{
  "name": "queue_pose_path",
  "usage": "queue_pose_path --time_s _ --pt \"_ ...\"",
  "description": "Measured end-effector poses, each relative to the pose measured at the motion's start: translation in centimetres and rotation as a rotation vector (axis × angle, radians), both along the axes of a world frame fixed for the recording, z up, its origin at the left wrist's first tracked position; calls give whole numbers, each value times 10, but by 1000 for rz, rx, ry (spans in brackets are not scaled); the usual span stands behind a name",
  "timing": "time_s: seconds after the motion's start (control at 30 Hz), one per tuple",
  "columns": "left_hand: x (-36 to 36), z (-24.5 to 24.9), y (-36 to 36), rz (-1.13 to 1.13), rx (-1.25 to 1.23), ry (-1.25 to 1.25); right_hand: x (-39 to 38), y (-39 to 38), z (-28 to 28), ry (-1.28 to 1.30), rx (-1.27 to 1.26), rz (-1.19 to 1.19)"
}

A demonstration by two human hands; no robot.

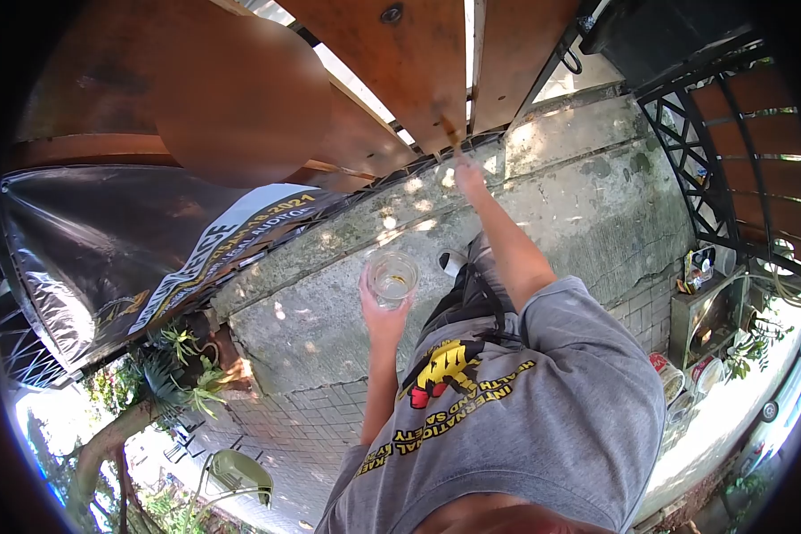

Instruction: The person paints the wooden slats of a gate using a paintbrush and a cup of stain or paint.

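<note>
My left hand is wrapped around a clear, round jar, seen from above with a little yellowish stuff at its bottom. Farther forward, my right hand grips a paintbrush that looks slightly blurred. The brush's brown end overlaps the lower part of a reddish-brown wooden plank of the gate in front of me. The right arm is stretched out, while the left stays bent closer to my body.
A dark printed banner hangs at left, above potted plants. A green chair stands at lower left. On the right are a black metal-framed gate and a shelf with cans. Concrete paving lies underfoot.
</note>
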State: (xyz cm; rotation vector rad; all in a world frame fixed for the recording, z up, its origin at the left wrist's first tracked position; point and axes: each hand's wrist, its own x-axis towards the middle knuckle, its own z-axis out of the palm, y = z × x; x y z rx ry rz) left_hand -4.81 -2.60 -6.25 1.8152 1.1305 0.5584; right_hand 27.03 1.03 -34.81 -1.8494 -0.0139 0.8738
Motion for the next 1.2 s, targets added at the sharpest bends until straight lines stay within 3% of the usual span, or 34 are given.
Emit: queue_pose_path --time_s 0.03,0.1,0.17,0.27,0.33,0.4,0.47,0.57,0.67,0.77,0.87,0.97,1.1,1.2 --pt "-1 -3 0 -3 3 -3 -1 -2 5 77 62 95" --pt "0 -8 -1 -12 7 8 -4 -11 19 2 174 -45" --pt "0 -9 -3 -14 13 43 -7 -27 72 -21 135 -195" --pt "7 -6 0 -24 -13 -11 -21 -23 27 -394 172 96" --pt "10 -1 0 -21 -14 -22 -18 -25 69 -29 252 -100" --pt "10 1 -2 -13 -22 -31 -14 -25 76 81 218 -133" --pt "7 1 1 -16 -32 -36 -6 -19 34 -67 81 -22" --pt "2 -3 3 7 -42 -57 -10 -31 78 -47 15 185" --pt "-2 -5 4 20 -41 -86 0 -32 49 -86 124 -99" --pt "-5 -9 5 20 -18 -58 -11 -44 94 -130 33 231" --pt "-1 -1 4 21 1 -60 -3 -50 100 -132 129 -63" --pt "0 3 4 19 -1 -61 -13 -48 81 -403 55 240" --pt "2 8 8 12 4 -91 0 -61 127 -222 344 -25" --pt "-3 3 7 19 9 -92 -8 -70 146 -165 392 4"
